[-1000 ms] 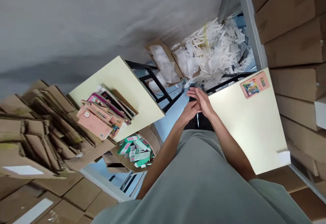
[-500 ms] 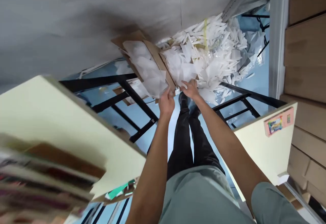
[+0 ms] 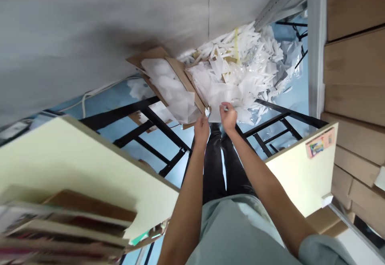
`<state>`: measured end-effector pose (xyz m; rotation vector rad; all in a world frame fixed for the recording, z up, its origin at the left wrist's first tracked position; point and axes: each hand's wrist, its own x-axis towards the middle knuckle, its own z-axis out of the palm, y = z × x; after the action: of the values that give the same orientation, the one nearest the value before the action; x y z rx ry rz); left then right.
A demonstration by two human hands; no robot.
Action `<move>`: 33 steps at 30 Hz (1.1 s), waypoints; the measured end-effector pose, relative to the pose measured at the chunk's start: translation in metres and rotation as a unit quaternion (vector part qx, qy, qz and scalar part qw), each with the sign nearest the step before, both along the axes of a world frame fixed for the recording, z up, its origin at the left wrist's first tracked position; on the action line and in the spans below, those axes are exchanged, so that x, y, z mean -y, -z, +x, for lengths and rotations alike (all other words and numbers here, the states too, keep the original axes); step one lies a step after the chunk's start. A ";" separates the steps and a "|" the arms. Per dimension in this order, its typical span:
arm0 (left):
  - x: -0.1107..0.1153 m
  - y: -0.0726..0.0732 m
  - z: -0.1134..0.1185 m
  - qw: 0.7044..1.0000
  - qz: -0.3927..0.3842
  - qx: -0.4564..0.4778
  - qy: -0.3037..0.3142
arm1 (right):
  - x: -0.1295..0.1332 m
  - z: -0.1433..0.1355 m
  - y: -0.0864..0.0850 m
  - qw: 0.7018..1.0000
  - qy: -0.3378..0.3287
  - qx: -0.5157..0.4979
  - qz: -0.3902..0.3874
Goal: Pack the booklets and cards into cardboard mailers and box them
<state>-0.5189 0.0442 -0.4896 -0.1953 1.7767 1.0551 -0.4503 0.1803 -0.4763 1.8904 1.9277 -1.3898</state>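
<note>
My left hand is closed, with a small white scrap at its fingertips, beside the near edge of a cardboard box that holds white sheets. To the right of it, my right hand has its fingers curled together over the near edge of a white sheet; whether it grips anything is too small to tell. Beyond both hands spreads a large pile of white paper pieces, with a yellow strip across it.
A pale tabletop with stacked items is at the left. Another pale tabletop bears a pink box at the right. Black metal frames stand under both. Cardboard boxes are stacked far right; a grey wall rises ahead.
Both hands have drawn back slightly from the box and sheets, and the right hand's fingers have curled in. A small white scrap now shows at the left fingertips. The view has shifted a little.
</note>
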 end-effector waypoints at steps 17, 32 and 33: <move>-0.094 -0.316 0.083 0.930 0.222 0.109 0.273 | 0.034 0.223 -0.370 0.922 0.243 -0.172 0.246; -0.086 -0.237 0.399 0.746 0.159 -0.218 0.609 | 0.092 0.520 -0.230 0.931 0.294 0.034 0.215; -0.083 -0.237 0.407 0.734 0.171 -0.245 0.610 | 0.095 0.527 -0.224 0.932 0.281 0.059 0.222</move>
<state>-0.1120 0.1276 -0.2530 1.4295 1.5659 0.3841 0.0764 0.0851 -0.2526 2.8354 1.8342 -0.9377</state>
